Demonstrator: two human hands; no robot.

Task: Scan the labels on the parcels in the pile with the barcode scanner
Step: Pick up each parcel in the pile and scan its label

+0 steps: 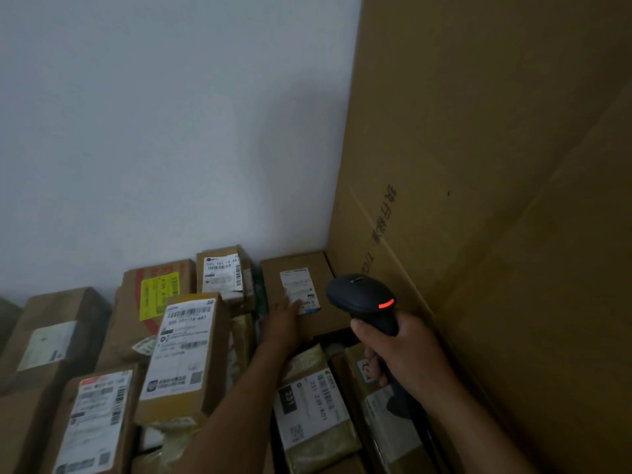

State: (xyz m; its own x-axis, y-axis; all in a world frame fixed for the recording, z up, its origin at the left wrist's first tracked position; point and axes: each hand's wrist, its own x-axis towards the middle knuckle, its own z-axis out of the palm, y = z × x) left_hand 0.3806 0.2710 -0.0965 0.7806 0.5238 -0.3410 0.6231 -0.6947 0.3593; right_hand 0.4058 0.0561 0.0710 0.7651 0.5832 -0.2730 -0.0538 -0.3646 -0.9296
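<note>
Your left hand [285, 319] lies flat, its fingers [294, 306] straight and close together, touching the lower edge of the white label [301, 289] on the brown box [273, 282] in the far corner. Your right hand [403, 354] is wrapped round the grip of the scanner [362, 297], whose head hangs just right of those fingers with its red light on. The risk sits right there: your fingertips may be covering the barcode near that edge, so the beam could read nothing. Slide them off the print before you trigger. The scanner head is also very near the label, which could cost you a read. Left of your fingers, other parcels [186, 354] lie with barcodes showing, and a loose aim could log one of those instead. The dim, blurred view makes the aim hard to judge.
</note>
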